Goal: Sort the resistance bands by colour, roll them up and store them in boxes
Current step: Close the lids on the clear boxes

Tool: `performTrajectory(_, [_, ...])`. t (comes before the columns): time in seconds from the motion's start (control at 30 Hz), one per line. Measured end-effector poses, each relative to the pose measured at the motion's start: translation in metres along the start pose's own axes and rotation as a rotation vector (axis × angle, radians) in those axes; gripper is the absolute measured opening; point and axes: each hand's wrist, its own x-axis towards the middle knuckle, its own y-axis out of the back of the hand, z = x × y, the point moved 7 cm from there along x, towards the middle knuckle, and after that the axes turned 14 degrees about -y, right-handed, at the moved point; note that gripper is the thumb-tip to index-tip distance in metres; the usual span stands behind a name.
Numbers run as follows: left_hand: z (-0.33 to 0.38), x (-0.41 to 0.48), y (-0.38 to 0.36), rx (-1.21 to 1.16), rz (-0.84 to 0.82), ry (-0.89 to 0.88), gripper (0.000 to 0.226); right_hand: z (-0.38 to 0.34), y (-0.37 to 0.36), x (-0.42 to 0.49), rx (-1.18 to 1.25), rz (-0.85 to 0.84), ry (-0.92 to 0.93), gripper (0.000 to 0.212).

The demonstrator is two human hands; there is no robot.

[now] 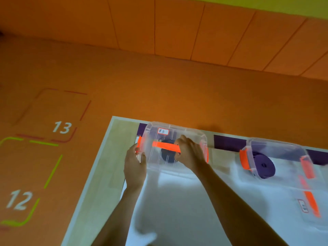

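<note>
Left hand (134, 163) and right hand (190, 154) grip the box (177, 134) (near the table (119, 134) corner).

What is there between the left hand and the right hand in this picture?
In the head view, the clear box fills the stretch between the left hand and right hand: its orange handle and, inside it, a dark rolled band.

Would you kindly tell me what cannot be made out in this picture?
All in the head view:
- Writing on the label of the held box: too small to read.
- The dark roll inside: partly hidden by the orange handle and the right hand.
- The second label, far right: motion-blurred.
</note>
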Motion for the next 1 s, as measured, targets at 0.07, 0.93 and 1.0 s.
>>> performTrajectory(0.07, [-0.005, -0.001, 0.001, 0.020, 0.011, 0.034, 0.034, 0.003, -0.005, 0.005, 0.026, -0.020, 0.037, 0.032])
performTrajectory(0.93, [-0.059, 0.011, -0.034, -0.566, 0.045, 0.364, 0.042, 0.125, -0.065, -0.044, 1.125, 0.303, -0.837, 0.030])
performTrajectory(1.0, [-0.056, 0.016, -0.027, -0.476, 0.061, 0.333, 0.038, 0.123, -0.062, -0.043, 1.045, 0.362, -0.806, 0.034])
